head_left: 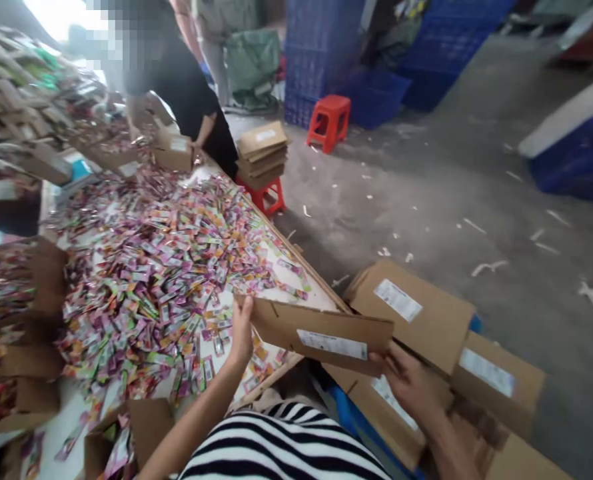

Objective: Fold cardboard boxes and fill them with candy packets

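Observation:
Between my two hands is a flattened cardboard box [276, 321] with a white printed label facing me. My left hand [243, 333] grips its left end, the fingers closed over the edge. At the lower right corner, my right hand [401, 373] pinches the cardboard. Under and behind it to the left, a heap of small colourful packets [166, 267] covers the white table [321, 293]. More flat cardboard boxes [426, 340] with labels lie stacked on my right, close to my right hand.
Open boxes [39, 373] filled with packets stand on the left. Across the table a person in dark clothing [191, 93] handles a box [174, 153]. Red stools [329, 120], blue crates [306, 60] and a cardboard stack [264, 157] stand beyond. Scraps litter the floor [426, 200].

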`<act>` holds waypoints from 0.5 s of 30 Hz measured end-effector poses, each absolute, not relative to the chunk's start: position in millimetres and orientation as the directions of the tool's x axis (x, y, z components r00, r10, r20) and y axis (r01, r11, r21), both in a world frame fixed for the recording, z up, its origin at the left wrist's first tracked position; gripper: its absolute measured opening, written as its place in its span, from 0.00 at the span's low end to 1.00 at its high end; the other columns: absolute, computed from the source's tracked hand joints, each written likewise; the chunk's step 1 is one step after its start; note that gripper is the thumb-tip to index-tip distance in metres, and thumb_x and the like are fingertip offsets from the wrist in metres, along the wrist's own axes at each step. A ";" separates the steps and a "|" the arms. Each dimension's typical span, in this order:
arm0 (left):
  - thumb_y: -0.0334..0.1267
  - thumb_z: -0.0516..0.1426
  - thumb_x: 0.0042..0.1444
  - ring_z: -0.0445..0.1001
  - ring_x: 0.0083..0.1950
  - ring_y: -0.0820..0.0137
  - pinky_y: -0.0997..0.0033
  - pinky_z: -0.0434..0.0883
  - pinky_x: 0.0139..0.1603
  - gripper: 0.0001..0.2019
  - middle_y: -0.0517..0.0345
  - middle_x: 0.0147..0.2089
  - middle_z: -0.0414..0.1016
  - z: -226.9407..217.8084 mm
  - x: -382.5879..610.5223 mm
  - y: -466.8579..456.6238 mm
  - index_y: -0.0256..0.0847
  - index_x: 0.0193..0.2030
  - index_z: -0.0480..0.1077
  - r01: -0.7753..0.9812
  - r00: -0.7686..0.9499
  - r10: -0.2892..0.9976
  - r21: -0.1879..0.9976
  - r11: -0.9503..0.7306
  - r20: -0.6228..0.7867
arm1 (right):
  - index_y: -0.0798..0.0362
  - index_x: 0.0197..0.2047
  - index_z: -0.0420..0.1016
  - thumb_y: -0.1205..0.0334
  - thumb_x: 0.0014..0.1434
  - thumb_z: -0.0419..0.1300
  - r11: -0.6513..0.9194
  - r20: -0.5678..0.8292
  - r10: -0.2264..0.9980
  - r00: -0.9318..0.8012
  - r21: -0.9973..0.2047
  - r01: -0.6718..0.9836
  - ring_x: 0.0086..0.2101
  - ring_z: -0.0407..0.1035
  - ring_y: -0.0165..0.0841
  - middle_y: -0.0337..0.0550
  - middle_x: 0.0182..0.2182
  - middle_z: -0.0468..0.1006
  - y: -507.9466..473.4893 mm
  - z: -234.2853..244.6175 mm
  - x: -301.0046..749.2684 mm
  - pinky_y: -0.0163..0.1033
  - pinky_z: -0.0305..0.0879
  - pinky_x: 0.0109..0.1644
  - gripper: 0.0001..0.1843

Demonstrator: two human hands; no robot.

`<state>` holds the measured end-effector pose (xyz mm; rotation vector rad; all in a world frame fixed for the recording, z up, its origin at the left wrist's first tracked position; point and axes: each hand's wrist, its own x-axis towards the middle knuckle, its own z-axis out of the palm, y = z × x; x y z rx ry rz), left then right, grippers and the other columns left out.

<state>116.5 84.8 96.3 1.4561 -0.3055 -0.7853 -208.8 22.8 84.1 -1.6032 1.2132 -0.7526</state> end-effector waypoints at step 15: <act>0.49 0.55 0.40 0.75 0.35 0.63 0.64 0.73 0.40 0.11 0.61 0.26 0.71 66.1 226.6 274.7 0.45 0.26 0.65 0.375 0.925 -0.059 0.926 -0.034 -0.376 | 0.48 0.72 0.63 0.49 0.60 0.66 -0.276 0.187 -0.604 0.775 -0.961 0.017 0.67 0.61 0.47 0.53 0.65 0.71 95.7 66.6 21.3 0.57 0.57 0.72 0.39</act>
